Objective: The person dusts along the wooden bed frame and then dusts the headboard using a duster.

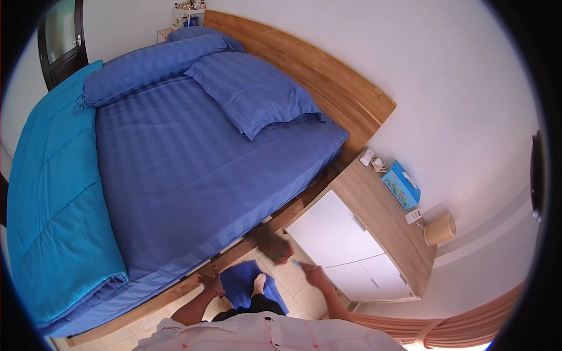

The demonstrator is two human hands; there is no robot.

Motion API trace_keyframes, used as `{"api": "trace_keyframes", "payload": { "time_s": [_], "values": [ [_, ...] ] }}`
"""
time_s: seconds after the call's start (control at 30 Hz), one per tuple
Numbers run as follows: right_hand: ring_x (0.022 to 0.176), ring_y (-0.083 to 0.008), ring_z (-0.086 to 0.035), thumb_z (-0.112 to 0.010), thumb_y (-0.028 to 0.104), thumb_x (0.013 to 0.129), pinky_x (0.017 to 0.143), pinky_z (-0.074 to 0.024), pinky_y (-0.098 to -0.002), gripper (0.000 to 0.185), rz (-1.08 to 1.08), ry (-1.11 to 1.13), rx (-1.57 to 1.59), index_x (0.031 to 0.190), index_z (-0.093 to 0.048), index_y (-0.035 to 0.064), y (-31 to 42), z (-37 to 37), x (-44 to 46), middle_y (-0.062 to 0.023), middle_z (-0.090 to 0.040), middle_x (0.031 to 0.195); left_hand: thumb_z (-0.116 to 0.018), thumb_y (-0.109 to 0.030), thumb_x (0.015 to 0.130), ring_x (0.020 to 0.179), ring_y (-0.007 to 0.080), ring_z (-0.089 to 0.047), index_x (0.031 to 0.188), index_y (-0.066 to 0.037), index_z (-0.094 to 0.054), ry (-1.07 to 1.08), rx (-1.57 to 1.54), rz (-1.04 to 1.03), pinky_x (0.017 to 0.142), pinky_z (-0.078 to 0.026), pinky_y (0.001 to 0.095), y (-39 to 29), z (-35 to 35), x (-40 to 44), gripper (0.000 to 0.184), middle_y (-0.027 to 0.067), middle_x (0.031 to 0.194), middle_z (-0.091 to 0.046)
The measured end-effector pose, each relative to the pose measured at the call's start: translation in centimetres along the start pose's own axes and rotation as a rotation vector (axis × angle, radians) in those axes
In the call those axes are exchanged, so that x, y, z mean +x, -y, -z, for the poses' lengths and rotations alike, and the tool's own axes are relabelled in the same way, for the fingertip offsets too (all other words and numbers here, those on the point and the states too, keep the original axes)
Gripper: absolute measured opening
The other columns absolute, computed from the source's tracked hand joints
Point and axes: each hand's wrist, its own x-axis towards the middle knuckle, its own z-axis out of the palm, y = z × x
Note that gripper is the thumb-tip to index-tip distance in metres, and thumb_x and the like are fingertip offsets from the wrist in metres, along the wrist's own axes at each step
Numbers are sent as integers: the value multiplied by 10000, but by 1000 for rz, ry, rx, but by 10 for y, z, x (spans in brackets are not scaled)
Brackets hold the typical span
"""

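My right hand (315, 275) is closed around the pale blue handle of a duster (270, 245). Its dark brown-green head, reddish at one end, is smeared by motion and hovers between the bed's side and the white cabinet. My left hand (209, 279) rests at the wooden bed frame (175, 292), fingers spread and holding nothing. Above it lies the mattress in a striped blue sheet (175, 175). Both of my feet are near a dark blue mat (239, 282) on the floor, one of them on it.
A blue pillow (252, 93), a bolster (152, 67) and a folded turquoise comforter (58, 193) lie on the bed. The wooden headboard (304, 64) meets the wall. On the cabinet (374, 216) stand a tissue box (401, 186) and a lamp (440, 229). A curtain (456, 324) hangs behind right.
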Motion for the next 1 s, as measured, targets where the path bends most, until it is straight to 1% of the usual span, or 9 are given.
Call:
{"api": "trace_keyframes", "payload": {
  "time_s": [0.13,0.33,0.4,0.47,0.6,0.63,0.77,0.9,1.0],
  "values": [
    [697,-410,-609,-463,105,858,615,-497,-494,332,-258,-268,-9,1173,-564,79,-17,6,20,-231,-622,817,-673,-472,612,1215,654,-108,1413,-159,189,-33,-10,-9,934,-261,674,-1,-4,3,1217,451,1349,-78],
    [553,-429,-578,-419,111,871,468,-456,-515,337,-184,-35,-63,1184,-526,45,51,-58,-18,-271,-576,672,-664,-497,613,1215,652,-110,1414,-155,185,-3,16,-5,941,-263,666,-3,2,-1,1217,450,1346,-88],
    [588,-382,-612,-489,146,868,541,-484,-470,298,128,13,52,1143,-582,81,41,-92,-46,-250,-599,710,-659,-501,615,1213,655,-113,1414,-155,186,48,12,-11,946,-257,665,-5,9,-8,1213,452,1344,-90],
    [601,-328,-631,-530,144,868,588,-499,-411,300,-81,168,268,1161,-595,133,82,-54,-59,-234,-618,758,-660,-486,614,1214,655,-110,1414,-158,187,51,-3,-12,949,-245,668,-5,9,-9,1210,448,1349,-83],
    [688,-301,-645,-547,119,869,642,-497,-369,330,93,172,330,1189,-586,190,29,-48,-46,-212,-633,831,-662,-454,611,1216,656,-104,1414,-164,189,36,-38,-14,957,-221,674,-5,8,-9,1206,441,1360,-70],
    [771,-333,-642,-562,108,841,715,-525,-370,345,153,109,181,1179,-588,172,18,-38,-35,-147,-647,979,-663,-446,610,1217,656,-103,1414,-166,189,36,-47,-12,959,-215,675,-4,9,-8,1205,439,1362,-66],
    [737,-371,-624,-551,116,843,642,-506,-421,359,-222,5,146,1198,-568,166,-3,9,-2,-258,-607,881,-665,-414,607,1219,657,-96,1415,-172,191,17,-72,-18,966,-191,681,-3,11,-9,1202,432,1372,-53],
    [666,-374,-622,-531,106,844,606,-493,-432,363,-210,-336,122,1206,-556,122,-17,-17,20,-237,-611,756,-667,-429,606,1216,660,-99,1418,-166,179,36,-52,-22,964,-181,689,-1,13,-8,1202,420,1380,-58],
    [413,-154,-556,-544,203,869,396,-451,-324,343,-614,-156,672,1202,-576,125,13,-61,13,-123,-623,607,-668,-440,605,1214,661,-102,1421,-161,169,44,-62,-28,962,-174,695,2,13,-5,1202,412,1386,-62]
  ]
}}
